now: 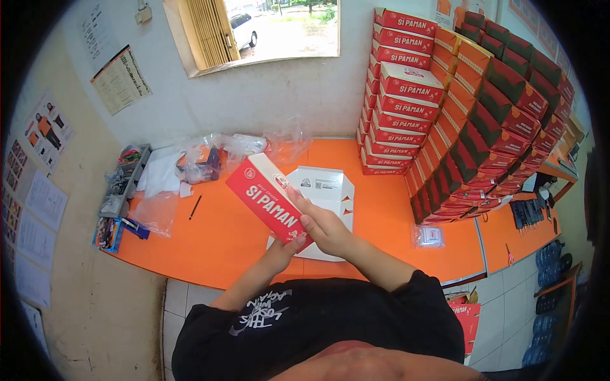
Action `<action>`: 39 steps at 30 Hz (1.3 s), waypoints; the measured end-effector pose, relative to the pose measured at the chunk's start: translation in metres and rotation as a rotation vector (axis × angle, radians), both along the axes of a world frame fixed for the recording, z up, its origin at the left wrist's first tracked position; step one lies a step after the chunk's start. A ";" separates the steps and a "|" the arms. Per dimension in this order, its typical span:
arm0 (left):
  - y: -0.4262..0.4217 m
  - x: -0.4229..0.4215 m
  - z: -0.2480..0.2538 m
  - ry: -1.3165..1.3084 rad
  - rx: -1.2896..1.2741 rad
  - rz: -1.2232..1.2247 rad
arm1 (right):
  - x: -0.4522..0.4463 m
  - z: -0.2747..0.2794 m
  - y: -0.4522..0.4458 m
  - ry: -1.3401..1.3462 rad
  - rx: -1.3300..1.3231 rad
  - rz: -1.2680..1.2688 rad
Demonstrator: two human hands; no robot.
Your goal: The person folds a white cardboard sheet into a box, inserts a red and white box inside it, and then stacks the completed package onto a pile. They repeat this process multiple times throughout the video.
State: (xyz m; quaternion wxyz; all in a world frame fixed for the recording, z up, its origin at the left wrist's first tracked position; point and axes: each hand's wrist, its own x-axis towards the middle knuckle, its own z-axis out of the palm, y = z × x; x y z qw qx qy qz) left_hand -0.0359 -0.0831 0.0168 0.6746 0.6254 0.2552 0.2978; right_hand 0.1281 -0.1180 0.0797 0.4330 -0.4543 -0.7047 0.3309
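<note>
So the left hand (283, 253) has the near end of a red-and-white box (267, 198) and the right hand (326, 228) is wrapped on its side, both gripping it tilted above the orange table (241, 260). Flat white cardboard (340, 219) lies under there, with tall box stacks (470, 114) off right.

Glaring window (283, 32), dark fisheye corners

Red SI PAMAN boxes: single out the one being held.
The tilted box, held by the left hand and right hand over the orange table; the stacked boxes stand to the right, touched by neither hand.
</note>
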 end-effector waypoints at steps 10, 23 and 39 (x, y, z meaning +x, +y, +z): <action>-0.012 0.005 0.000 0.378 0.368 -0.183 | 0.019 -0.009 0.019 0.126 -0.073 0.154; 0.017 -0.018 -0.018 -0.229 0.067 0.203 | 0.039 -0.033 0.039 0.187 -0.358 0.198; 0.029 0.107 -0.171 0.893 0.524 -0.039 | 0.293 0.109 0.171 -0.961 0.729 -1.280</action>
